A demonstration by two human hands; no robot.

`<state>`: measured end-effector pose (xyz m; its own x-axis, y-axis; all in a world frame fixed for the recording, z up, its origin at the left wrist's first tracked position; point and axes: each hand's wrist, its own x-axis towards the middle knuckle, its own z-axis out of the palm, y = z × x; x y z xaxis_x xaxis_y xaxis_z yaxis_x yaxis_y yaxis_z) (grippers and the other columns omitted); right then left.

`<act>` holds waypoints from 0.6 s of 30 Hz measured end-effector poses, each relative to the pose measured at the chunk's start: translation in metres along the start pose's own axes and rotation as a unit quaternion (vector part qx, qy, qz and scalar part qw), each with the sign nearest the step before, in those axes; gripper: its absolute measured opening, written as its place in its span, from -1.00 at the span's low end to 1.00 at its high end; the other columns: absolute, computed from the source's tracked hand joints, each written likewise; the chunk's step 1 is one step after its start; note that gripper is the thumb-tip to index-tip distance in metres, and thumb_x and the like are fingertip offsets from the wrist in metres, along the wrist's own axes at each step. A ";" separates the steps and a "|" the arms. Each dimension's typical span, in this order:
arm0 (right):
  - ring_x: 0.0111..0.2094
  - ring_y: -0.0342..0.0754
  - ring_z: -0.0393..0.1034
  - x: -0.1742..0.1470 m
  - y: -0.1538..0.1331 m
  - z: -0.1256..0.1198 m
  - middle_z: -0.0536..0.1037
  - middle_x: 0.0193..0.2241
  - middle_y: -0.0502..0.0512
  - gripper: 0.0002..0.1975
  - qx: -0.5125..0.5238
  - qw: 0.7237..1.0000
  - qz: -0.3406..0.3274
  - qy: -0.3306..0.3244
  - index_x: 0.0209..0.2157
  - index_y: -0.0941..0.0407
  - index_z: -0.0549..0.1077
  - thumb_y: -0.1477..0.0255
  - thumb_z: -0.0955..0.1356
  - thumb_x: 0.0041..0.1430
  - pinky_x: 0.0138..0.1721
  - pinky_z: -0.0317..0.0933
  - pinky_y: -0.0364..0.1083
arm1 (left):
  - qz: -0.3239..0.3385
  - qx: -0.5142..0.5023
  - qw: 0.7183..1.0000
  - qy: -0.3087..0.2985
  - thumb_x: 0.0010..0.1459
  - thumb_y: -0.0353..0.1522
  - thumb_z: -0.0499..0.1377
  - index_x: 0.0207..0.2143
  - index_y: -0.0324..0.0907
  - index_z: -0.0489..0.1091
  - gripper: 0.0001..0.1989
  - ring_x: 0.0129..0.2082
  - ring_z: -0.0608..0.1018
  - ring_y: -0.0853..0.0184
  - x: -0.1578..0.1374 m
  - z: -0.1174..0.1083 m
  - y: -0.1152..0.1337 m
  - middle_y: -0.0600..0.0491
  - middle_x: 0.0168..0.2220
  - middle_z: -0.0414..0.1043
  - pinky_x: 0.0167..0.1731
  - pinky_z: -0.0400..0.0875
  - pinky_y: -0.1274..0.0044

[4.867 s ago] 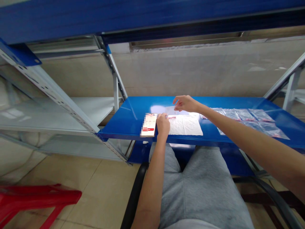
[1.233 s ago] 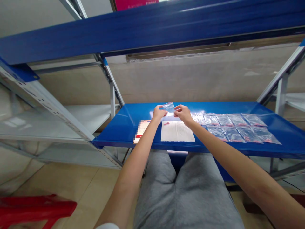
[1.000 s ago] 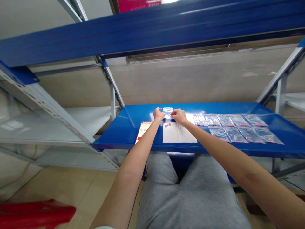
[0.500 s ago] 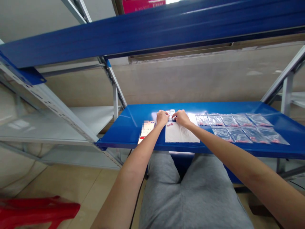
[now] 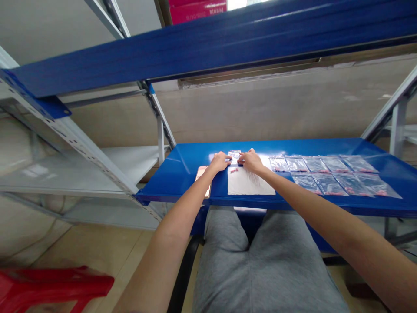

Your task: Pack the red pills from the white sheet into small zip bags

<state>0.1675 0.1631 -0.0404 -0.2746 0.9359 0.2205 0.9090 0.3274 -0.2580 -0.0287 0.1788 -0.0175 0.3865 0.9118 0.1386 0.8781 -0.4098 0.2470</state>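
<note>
A small clear plastic bag [image 5: 234, 155] lies on the blue tabletop just beyond a white sheet [image 5: 250, 184]. At its left edge is my left hand [image 5: 219, 162], the fingers bent and closed on that side. The fingertips of my right hand [image 5: 250, 161] are closed at the opposite edge. Several small red pieces [image 5: 234, 171] sit on the sheet's upper left part, just below the bag. A phone [image 5: 207, 193] lies left of the sheet, mostly covered by my left forearm.
Several clear bags with red pieces inside [image 5: 316, 165] lie in two rows on the right of the blue table [image 5: 182, 174]. A blue shelf beam [image 5: 208, 48] crosses above. Grey shelves [image 5: 107, 169] stand at left, and a red plastic stool [image 5: 55, 284] is at lower left.
My left hand has drawn slightly left against the bag, and its forearm now covers more of the phone. My right hand stays at the bag's right side. The view has shifted a little.
</note>
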 end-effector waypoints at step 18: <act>-0.08 0.06 0.56 -0.049 0.005 -0.047 0.67 0.00 0.14 -0.63 0.108 0.990 0.034 0.087 -0.02 0.08 0.66 0.59 0.30 0.28 0.00 0.32 -0.05 | 0.022 -0.065 0.997 0.021 0.24 -0.43 0.24 0.02 -0.10 0.61 -0.68 0.08 0.57 0.23 -0.007 -0.016 0.004 -0.02 0.09 0.58 0.13 0.43 0.51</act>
<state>0.2002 0.1124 -0.0082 -0.1397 0.9261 0.3505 0.8298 0.3026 -0.4689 -0.0326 0.1705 -0.0027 0.4102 0.8918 0.1908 0.8157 -0.4523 0.3607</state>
